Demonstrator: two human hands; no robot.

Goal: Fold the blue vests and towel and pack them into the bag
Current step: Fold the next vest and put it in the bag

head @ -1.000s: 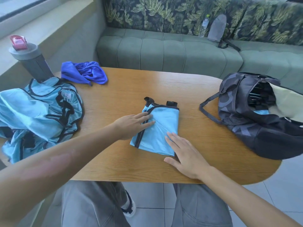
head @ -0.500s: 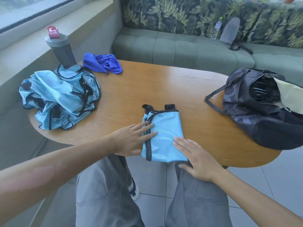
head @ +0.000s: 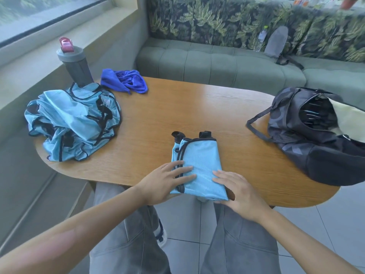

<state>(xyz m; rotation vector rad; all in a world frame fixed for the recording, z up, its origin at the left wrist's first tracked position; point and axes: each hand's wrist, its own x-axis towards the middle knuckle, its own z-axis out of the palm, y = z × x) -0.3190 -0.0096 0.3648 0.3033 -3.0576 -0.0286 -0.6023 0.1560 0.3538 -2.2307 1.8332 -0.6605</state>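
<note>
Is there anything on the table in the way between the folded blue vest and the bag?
Nothing visible is. The folded vest lies under both hands at the table's near edge, and only bare wood shows between it and the open bag on the right. The bag's strap lies on that side, beside the bag.

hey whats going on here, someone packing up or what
A person is folding light-blue vests at a wooden table. Both hands lie flat on a folded vest at the near edge: the left hand on its left side, the right hand on its near right corner. A heap of unfolded vests and a crumpled dark-blue towel wait at the far left. The dark bag lies open on the right.
</note>
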